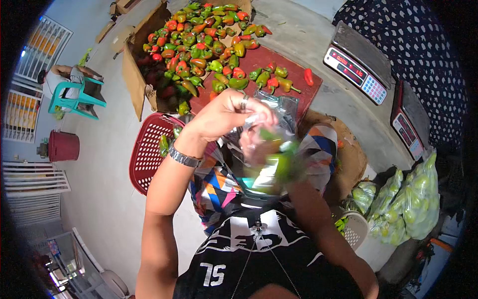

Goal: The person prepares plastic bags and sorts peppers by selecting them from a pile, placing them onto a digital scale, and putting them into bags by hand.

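Note:
My left hand (pixel 234 115) pinches the top of a clear plastic bag (pixel 286 112) in front of my lap. Green peppers (pixel 281 169) show through the bag's lower part, blurred by motion. Behind the plastic, my right hand (pixel 251 142) is partly hidden and smeared, so its fingers cannot be made out. Just beyond my hands, loose red and green peppers (pixel 239 73) lie on a dark red board (pixel 301 94). Further back, many more peppers (pixel 199 40) fill an open cardboard box (pixel 132 74).
A red perforated basket (pixel 142 167) with a few peppers stands left of my lap. Two digital scales (pixel 356 74) are at the right. Filled plastic bags (pixel 411 199) and a pale basket (pixel 357 229) sit at the lower right. A person (pixel 67 79) sits on a teal chair (pixel 67 102).

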Demonstrator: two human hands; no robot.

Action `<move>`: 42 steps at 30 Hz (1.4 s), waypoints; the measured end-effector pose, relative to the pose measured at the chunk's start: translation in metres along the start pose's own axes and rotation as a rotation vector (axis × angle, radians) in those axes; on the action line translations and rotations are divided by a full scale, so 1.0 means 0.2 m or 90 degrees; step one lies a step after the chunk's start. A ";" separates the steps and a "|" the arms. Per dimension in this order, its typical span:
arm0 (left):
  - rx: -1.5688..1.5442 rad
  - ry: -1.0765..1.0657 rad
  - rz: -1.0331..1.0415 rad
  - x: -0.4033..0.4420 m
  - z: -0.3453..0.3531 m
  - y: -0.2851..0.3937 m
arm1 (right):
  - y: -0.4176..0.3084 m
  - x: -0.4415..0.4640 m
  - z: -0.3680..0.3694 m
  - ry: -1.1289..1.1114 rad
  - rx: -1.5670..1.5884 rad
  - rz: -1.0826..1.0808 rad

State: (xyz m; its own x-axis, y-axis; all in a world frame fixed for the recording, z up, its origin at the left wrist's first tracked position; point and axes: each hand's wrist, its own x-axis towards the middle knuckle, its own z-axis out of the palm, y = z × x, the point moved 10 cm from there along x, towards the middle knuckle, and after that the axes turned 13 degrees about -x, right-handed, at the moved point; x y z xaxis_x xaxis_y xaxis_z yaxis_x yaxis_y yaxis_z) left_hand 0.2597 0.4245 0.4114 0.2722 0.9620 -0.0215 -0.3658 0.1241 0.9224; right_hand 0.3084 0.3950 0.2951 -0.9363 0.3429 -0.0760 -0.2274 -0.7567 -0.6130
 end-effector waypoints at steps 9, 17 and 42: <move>0.269 0.369 0.264 0.13 -0.07 0.11 | -0.39 -0.12 0.09 0.211 -0.242 -0.232; -0.127 0.069 0.084 0.07 -0.04 -0.02 | -0.30 -0.12 -0.19 0.234 -0.169 -0.039; 0.470 0.318 0.317 0.18 0.10 0.17 | -0.48 -0.23 -0.12 0.422 -0.227 -0.271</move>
State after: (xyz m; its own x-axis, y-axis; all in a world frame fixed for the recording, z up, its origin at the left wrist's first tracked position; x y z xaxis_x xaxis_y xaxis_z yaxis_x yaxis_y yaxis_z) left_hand 0.2753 0.4579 0.4500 -0.2249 0.8761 0.4264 0.3500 -0.3358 0.8745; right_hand 0.3796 0.4651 0.3396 -0.4159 0.8953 -0.1594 -0.3218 -0.3088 -0.8951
